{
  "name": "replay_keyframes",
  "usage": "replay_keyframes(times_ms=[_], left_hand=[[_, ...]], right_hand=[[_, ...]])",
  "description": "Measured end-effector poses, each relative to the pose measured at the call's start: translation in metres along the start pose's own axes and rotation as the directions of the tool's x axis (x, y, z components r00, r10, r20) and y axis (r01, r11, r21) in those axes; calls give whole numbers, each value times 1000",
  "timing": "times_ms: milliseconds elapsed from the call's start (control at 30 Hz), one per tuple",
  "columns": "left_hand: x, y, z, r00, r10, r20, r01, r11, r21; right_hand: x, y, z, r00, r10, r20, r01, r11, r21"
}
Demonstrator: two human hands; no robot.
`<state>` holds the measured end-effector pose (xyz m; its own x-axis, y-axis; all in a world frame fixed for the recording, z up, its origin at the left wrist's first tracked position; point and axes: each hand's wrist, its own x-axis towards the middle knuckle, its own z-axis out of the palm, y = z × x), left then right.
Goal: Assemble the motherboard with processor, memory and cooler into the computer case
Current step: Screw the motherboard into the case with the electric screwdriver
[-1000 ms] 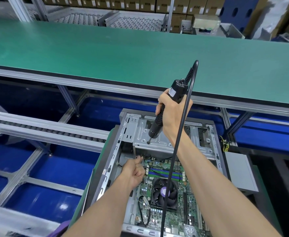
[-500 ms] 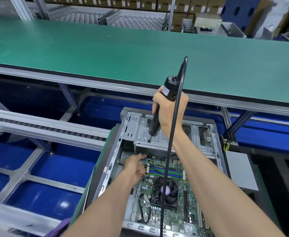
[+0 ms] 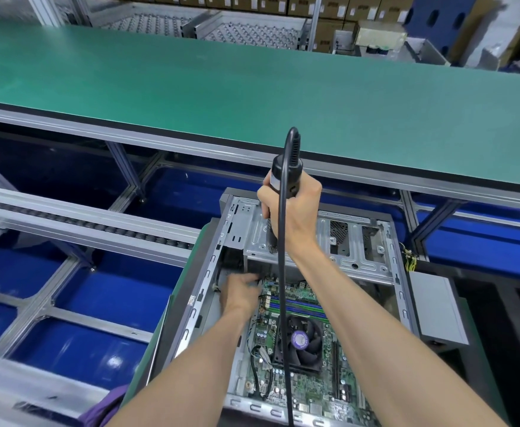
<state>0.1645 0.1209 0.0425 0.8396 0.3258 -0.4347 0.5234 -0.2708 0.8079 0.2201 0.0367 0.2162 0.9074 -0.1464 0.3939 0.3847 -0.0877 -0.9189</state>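
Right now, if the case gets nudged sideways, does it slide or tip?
Likely slides, not tips: the computer case lies flat and wide on its side. Probably fairly heavy: it looks like sheet metal, with the motherboard inside. The left hand reaching inside may steady it.

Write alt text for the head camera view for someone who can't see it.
A person's right hand grips a corded electric screwdriver upright over an open computer case, while the left hand reaches in at the far left corner of the motherboard, which carries a cooler fan. A green workbench lies beyond.
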Motion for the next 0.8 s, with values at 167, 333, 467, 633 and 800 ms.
replay_keyframes(times_ms=[167,333,467,633,800], left_hand=[[-1,3,0,999,14,-31,-14,1000,-14],[0,-1,0,1000,17,-5,-17,997,70],[-1,-1,-2,999,34,4,-34,997,67],[0,-2,-1,998,57,30,-58,997,43],[1,-4,0,999,35,31,-36,999,21]], right_hand=[[-1,5,-1,1000,11,-7,-11,1000,15],[-2,9,-1,1000,12,-19,-12,1000,15],[-2,10,0,1000,5,-18,-4,1000,16],[-3,9,3,1000,-1,-8,2,1000,19],[-3,11,-1,998,18,59,-20,999,45]])
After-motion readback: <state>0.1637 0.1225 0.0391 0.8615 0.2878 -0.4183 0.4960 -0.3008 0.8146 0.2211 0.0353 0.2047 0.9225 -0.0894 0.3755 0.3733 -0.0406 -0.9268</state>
